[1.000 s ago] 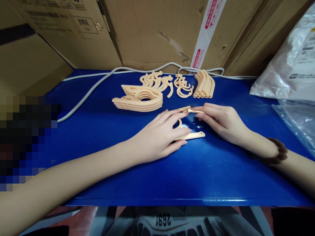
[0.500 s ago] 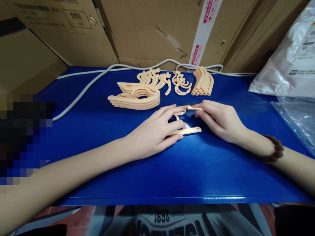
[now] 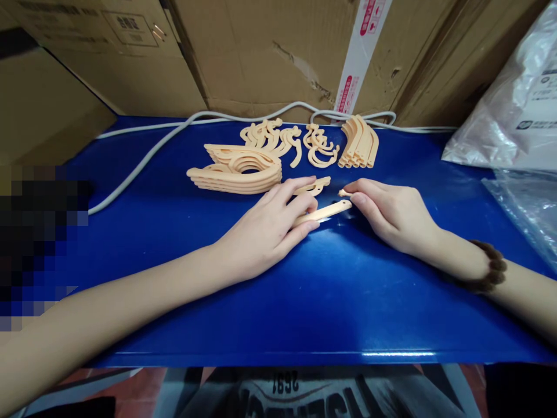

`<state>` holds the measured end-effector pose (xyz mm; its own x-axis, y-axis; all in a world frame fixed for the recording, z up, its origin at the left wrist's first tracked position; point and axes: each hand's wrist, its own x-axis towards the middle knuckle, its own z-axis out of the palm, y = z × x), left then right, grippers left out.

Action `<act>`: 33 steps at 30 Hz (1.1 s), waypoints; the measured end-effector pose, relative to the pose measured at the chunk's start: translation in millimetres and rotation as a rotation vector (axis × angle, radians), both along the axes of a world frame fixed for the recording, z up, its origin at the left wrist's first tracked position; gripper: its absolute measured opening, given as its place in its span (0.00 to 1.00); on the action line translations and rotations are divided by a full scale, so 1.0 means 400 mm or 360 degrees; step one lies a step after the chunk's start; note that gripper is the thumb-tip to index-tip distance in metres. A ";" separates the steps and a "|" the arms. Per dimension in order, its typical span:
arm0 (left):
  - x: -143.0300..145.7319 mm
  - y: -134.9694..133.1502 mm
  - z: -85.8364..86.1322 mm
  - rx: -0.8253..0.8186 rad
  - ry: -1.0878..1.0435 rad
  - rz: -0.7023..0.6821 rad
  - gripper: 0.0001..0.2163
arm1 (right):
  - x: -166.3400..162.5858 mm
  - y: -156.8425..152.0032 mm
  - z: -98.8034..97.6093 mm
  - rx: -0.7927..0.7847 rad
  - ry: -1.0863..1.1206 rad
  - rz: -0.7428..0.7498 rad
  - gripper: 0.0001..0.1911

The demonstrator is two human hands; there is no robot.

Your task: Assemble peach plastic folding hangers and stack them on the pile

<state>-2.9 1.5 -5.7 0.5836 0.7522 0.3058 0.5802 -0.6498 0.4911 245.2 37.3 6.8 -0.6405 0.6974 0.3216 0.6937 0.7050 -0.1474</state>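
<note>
My left hand is closed around a beige plastic hanger body. Its straight bar sticks out past my thumb and has a small hole at the tip; its far edge shows beyond my fingers. Between thumb and forefinger, my right hand pinches a small beige hanger part with a knobbed end; the rest of it is hidden by my fingers. A narrow gap separates this part from the hanger body. Behind my left hand lies a stack of hanger bodies.
Toward the back of the blue table lie curved hooks, more hooks and a bundle of curved tubular arms. A white cable runs behind them, before cardboard boxes. Plastic bags are at right.
The knobbed part was touching the far edge of the hanger body and is now apart from it. My left hand has tilted the hanger body, raising the near bar's tip in view.
</note>
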 end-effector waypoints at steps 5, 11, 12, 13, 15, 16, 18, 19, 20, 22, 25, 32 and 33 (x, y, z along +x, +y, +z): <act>0.001 -0.001 -0.005 0.0021 -0.0021 0.0033 0.09 | -0.002 -0.001 0.002 -0.0053 -0.0011 -0.0034 0.22; 0.003 -0.002 -0.004 0.0010 -0.0021 0.0023 0.09 | 0.004 0.007 0.002 -0.0131 0.0036 0.0062 0.19; 0.002 -0.002 -0.003 0.0010 -0.0019 0.0013 0.09 | 0.007 0.008 0.002 -0.0141 0.0049 0.0102 0.19; 0.001 -0.002 -0.003 0.0010 -0.0018 0.0004 0.09 | 0.009 0.010 0.002 -0.0145 0.0061 0.0136 0.19; 0.000 -0.002 -0.002 0.0009 -0.0011 -0.0007 0.10 | 0.013 0.011 0.001 -0.0139 0.0076 0.0179 0.19; -0.001 -0.002 -0.001 0.0008 -0.0001 -0.0016 0.10 | 0.014 0.010 0.002 -0.0130 0.0084 0.0190 0.19; -0.001 -0.001 -0.001 0.0004 0.0037 -0.0037 0.11 | 0.015 0.007 0.003 -0.0122 0.0105 0.0204 0.19; -0.002 0.000 0.000 0.0002 0.0058 -0.0048 0.12 | 0.014 0.006 0.004 -0.0123 0.0117 0.0210 0.19; -0.002 0.000 0.000 0.0001 0.0074 -0.0060 0.12 | 0.014 0.004 0.005 -0.0126 0.0129 0.0216 0.19; -0.003 0.002 0.001 0.0009 0.0080 -0.0088 0.12 | 0.013 0.002 0.006 -0.0136 0.0148 0.0239 0.18; -0.005 0.005 0.003 0.0026 0.0059 -0.0124 0.12 | 0.011 0.001 0.007 -0.0123 0.0164 0.0287 0.18; -0.009 0.008 0.005 0.0032 0.0049 -0.0177 0.12 | 0.010 -0.003 0.008 -0.0118 0.0162 0.0304 0.20; -0.009 0.009 0.005 0.0036 0.0040 -0.0191 0.12 | 0.010 -0.003 0.009 -0.0110 0.0166 0.0313 0.19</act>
<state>-6.5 5.0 -3.7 0.6769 0.6694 0.3062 0.5094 -0.7262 0.4616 249.1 36.0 10.2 -0.7319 0.5852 0.3490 0.5226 0.8108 -0.2637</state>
